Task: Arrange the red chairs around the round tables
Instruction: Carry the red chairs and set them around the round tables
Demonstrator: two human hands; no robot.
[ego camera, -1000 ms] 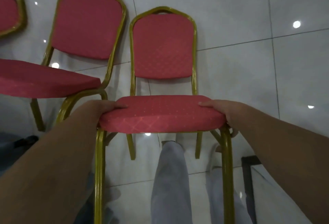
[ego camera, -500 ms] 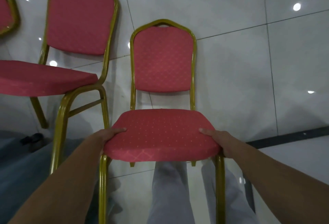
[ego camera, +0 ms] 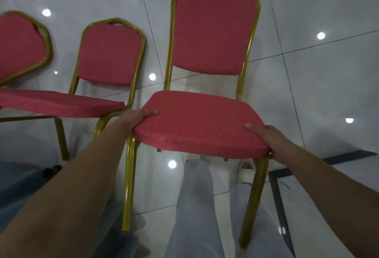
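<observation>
- Red chair (ego camera: 196, 126) with a gold metal frame fills the middle of the view, its back on the far side and its padded seat toward the person; the seat is tilted, its right side lower than its left
- Left hand (ego camera: 137, 117) grips the near left corner of the seat, thumb lying flat on the red fabric, the other fingers hidden under the edge
- Right hand (ego camera: 268, 140) grips the near right corner, thumb on top and fingers curled beneath the seat by the front leg
- Whether the chair's legs touch the floor cannot be told; the two near legs reach down on either side of the person's legs
- Pale trousers (ego camera: 194, 206) show beneath the seat, with a light sandal (ego camera: 246, 172) just behind the near right leg of the chair
- Second red chair (ego camera: 108, 58) stands just left of the held one, its seat corner close beside the left hand
- Third red chair (ego camera: 20, 46) is cut by the left edge, only its back in view
- Glossy white tiled floor (ego camera: 307, 11) carries round light reflections, and a dark strip (ego camera: 348, 156) crosses it on the right, near the right forearm
</observation>
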